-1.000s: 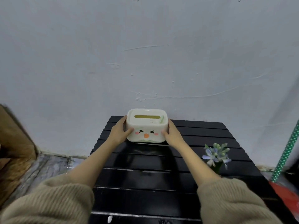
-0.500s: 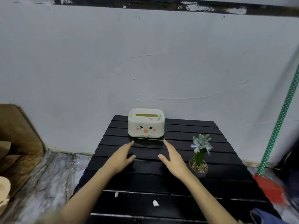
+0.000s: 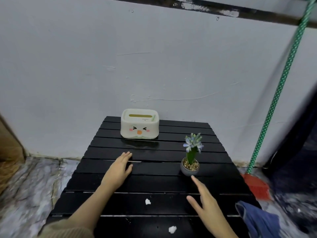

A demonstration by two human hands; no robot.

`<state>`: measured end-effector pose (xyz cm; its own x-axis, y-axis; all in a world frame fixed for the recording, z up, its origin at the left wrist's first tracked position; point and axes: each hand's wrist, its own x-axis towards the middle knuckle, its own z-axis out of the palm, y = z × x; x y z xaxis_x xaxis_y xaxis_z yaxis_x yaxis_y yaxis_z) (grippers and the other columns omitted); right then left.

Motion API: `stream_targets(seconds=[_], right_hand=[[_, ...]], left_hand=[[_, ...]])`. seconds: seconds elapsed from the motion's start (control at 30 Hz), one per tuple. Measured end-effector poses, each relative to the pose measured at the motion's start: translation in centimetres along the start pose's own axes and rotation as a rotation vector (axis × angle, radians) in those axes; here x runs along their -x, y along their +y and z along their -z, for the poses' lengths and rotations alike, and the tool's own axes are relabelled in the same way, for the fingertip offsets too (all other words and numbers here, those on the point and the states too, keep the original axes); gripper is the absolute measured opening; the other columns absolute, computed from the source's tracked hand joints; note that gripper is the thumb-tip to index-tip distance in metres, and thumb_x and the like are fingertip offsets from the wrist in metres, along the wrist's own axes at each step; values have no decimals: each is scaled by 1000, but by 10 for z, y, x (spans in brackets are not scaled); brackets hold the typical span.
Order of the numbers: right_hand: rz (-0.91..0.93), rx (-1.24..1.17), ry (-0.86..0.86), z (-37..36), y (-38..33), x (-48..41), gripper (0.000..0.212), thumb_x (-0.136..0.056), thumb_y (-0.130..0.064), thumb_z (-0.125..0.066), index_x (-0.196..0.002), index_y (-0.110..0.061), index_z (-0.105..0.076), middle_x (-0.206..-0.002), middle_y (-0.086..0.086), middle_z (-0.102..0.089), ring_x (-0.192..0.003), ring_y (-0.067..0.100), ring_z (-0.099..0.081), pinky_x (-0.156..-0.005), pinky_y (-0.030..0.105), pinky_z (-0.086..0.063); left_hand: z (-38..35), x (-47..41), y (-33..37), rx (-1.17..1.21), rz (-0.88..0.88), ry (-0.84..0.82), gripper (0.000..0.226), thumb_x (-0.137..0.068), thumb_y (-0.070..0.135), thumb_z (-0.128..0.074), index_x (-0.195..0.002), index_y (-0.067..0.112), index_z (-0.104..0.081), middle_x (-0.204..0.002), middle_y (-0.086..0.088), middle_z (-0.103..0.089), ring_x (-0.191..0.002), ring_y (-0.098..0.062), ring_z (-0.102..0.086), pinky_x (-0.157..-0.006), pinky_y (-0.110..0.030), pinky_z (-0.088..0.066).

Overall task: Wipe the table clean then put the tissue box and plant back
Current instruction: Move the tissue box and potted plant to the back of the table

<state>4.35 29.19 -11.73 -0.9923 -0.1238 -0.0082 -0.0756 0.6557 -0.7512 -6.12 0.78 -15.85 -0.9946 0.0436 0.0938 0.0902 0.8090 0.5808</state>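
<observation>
A: At the back of the table [image 3: 109, 184] stands the tissue box [image 3: 139, 124]; the plant [image 3: 190, 158] stands right of centre, right hand [image 3: 206, 206] open, fingers spread, reaching just below its pot.

B: Left hand [image 3: 118, 170] flat and empty. Risk?

A: A careless nudge could tip that tall stem. White scraps [image 3: 147, 201] remain unwiped.
</observation>
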Motion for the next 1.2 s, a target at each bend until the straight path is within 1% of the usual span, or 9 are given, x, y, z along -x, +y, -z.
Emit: stream_targets(seconds=[0.07, 0.1, 0.17, 0.4, 0.53, 0.63, 0.8, 0.93, 1.2], right_hand=[[-7, -10, 68, 9, 5, -5, 65, -78, -57, -52, -132, -44, -19, -145, -10, -28, -131, 6, -28, -101, 20, -30], [-2, 15, 109, 13, 9, -10, 63, -84, -40, -55, -136, -35, -21, -148, -5, -29, -132, 12, -32, -103, 24, -31], [-8, 64, 159, 19, 14, -25, 64, -86, -27, -57, -140, -23, -21, -150, 2, -29, -134, 19, -33, -107, 29, -28], [7, 23, 131, 16, 12, -68, 85, -72, -18, -75, -140, -16, -23, -144, 2, -36, -125, 7, -34, -103, 24, -27], [19, 52, 180, 9, 16, -79, 77, -69, -11, -77, -133, -11, -34, -129, 4, -45, -116, 11, -43, -95, 21, -32], [36, 61, 213, 8, 18, -86, 70, -66, -10, -79, -125, -11, -43, -114, -4, -45, -110, 14, -48, -89, 20, -34], [78, 55, 230, 5, 12, -107, 68, -65, -11, -79, -123, -10, -45, -114, -1, -47, -106, 11, -47, -84, 12, -32], [87, 31, 265, 3, -1, -146, 70, -67, -14, -78, -127, -8, -43, -126, 10, -48, -113, 19, -48, -93, 21, -33], [26, 14, 303, -8, -11, -239, 69, -71, -15, -76, -129, -4, -39, -130, 19, -44, -119, 31, -46, -102, 35, -35]], left_hand=[[0, 0, -1, 2, 2, -1, 48, -92, 25, -43, -138, 19, -30, -151, 1, -31, -141, -11, -19, -115, -33, -22], [0, 1, -1, 3, 3, 0, 48, -92, 25, -44, -138, 19, -30, -151, 1, -31, -141, -11, -19, -115, -33, -22], [0, 1, -1, 10, 4, 5, 48, -92, 24, -44, -138, 19, -30, -150, 1, -31, -141, -11, -20, -115, -34, -22], [0, 1, 0, 16, -2, 14, 48, -92, 24, -44, -138, 18, -32, -150, 2, -32, -141, -11, -20, -115, -32, -23], [0, 0, 0, 6, 1, 16, 48, -92, 24, -43, -138, 19, -31, -150, 3, -32, -141, -9, -19, -114, -31, -23], [-1, 1, -1, 0, 2, 16, 47, -92, 25, -43, -138, 19, -31, -150, 3, -32, -141, -9, -20, -114, -32, -24], [-2, 1, -2, -3, -1, 19, 48, -92, 25, -44, -138, 19, -31, -150, 2, -32, -141, -9, -20, -115, -32, -24], [-2, 0, -2, -8, -13, 31, 47, -92, 23, -45, -137, 17, -33, -150, 1, -33, -141, -11, -21, -114, -30, -22], [-7, -3, -6, -16, -18, 59, 47, -92, 25, -45, -137, 18, -33, -150, 2, -32, -141, -9, -20, -114, -23, -18]])
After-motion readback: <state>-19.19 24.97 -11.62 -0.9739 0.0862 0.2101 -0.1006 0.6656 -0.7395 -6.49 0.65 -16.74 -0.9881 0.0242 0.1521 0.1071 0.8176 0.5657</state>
